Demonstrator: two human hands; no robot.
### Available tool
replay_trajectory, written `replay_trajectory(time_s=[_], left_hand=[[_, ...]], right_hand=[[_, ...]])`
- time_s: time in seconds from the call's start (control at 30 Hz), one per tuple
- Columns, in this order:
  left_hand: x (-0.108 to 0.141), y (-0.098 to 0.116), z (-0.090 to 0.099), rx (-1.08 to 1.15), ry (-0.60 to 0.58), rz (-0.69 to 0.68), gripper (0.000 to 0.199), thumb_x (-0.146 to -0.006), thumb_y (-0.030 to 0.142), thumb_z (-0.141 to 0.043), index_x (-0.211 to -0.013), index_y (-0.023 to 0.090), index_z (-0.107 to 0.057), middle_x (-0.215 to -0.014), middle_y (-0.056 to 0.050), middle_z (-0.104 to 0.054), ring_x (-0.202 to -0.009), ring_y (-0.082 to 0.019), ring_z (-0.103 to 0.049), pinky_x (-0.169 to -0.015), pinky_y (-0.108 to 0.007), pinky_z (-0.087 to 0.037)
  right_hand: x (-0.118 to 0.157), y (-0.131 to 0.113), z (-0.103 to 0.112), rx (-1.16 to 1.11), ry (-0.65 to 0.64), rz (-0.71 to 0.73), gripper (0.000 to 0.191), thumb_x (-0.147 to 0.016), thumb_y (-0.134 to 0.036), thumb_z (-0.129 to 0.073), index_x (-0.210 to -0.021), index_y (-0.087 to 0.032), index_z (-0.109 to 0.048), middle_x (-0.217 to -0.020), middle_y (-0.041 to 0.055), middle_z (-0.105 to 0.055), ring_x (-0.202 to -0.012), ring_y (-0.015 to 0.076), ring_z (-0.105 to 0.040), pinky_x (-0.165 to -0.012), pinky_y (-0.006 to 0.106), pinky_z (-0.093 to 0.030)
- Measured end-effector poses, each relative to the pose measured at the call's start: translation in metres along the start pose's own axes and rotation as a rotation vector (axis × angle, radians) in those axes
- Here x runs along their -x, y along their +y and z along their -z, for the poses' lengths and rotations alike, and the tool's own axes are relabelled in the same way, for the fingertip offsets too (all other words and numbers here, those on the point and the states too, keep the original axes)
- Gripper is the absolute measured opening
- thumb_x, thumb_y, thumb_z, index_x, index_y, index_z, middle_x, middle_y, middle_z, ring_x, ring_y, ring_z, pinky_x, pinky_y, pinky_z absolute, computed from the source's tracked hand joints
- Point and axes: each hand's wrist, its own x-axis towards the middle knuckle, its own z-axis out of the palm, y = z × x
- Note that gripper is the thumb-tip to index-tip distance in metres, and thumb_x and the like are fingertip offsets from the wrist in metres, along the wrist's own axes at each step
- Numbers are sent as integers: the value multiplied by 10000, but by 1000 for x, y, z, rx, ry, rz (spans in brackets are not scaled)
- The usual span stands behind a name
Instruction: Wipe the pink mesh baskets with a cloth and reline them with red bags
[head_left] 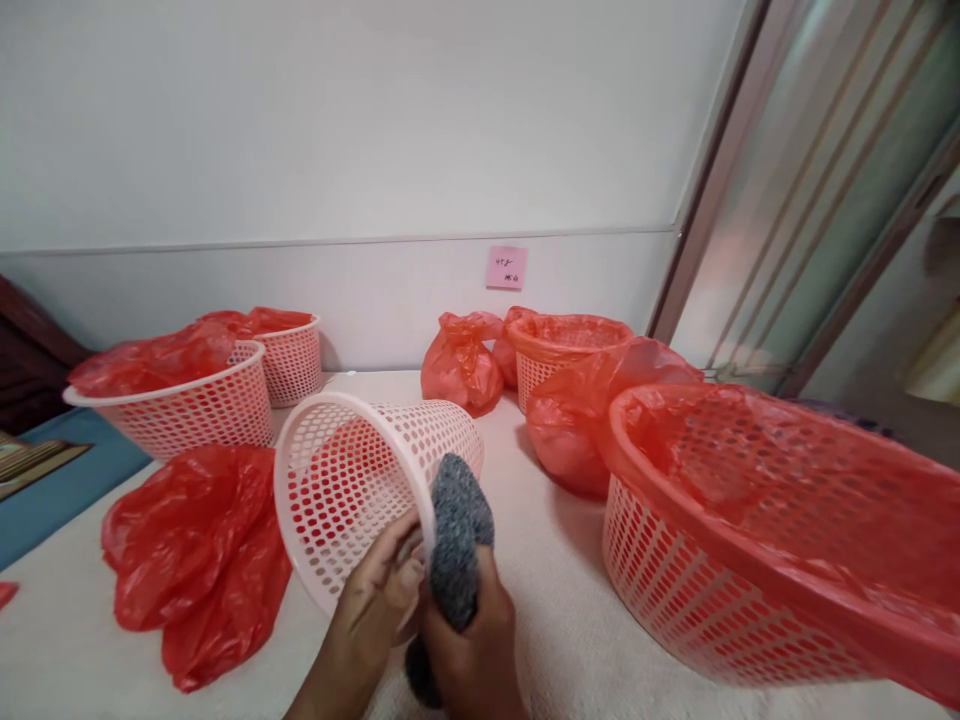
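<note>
A white perforated plastic wastebasket (442, 430) is tipped on its side in front of me, its mouth turned toward the lower left. My left hand (375, 590) grips its rim at the lower right, the fingertips inside the opening. In my right hand (476, 635) is a bunched dark grey cloth (456, 530), pressed against the rim and outer wall. Left of the wastebasket lies a crumpled red plastic bag (202, 560). On the right stands a large basket (705, 600) lined with a red bag that folds over its rim.
Two white baskets (217, 405) with red bags loosely in them stand at the left back. A knotted red bag (463, 365) and a lined basket (570, 340) are near the wall. A pink note (507, 268) is stuck to the wall.
</note>
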Motion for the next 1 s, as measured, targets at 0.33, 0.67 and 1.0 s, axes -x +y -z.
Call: replay_trajectory(time_s=[0.33,0.67,1.0], left_hand=[[-8,-50,28,-996,-227,-564,378,-855,144,-542,-1221,219,-601,-1156,-92,-714,-1040,-213,-682,-900,-334,-546],[8,-15,28,-621,250,-282,287,-851,403,-609,-1047,220,-710,-888,-26,-756,-821,-188,-712,-694,-214,-552],[-1,-9,10,11,466,-101,415,-638,410,-798,-981,198,-703,-896,-19,-744,-842,-208,-695,-736,-252,-567]], right_hand=[[-37,-13,37,-254,152,-73,233,-775,-342,-684,-932,-204,-583,-716,-45,-595,-604,123,-536,-563,236,-473],[-88,46,66,161,368,-167,469,-762,-475,-607,-1106,-156,-625,-950,122,-719,-850,268,-663,-790,406,-496],[5,27,-1,311,-22,594,596,-719,-253,-542,-1311,-200,-511,-1111,126,-676,-997,291,-654,-807,408,-558]])
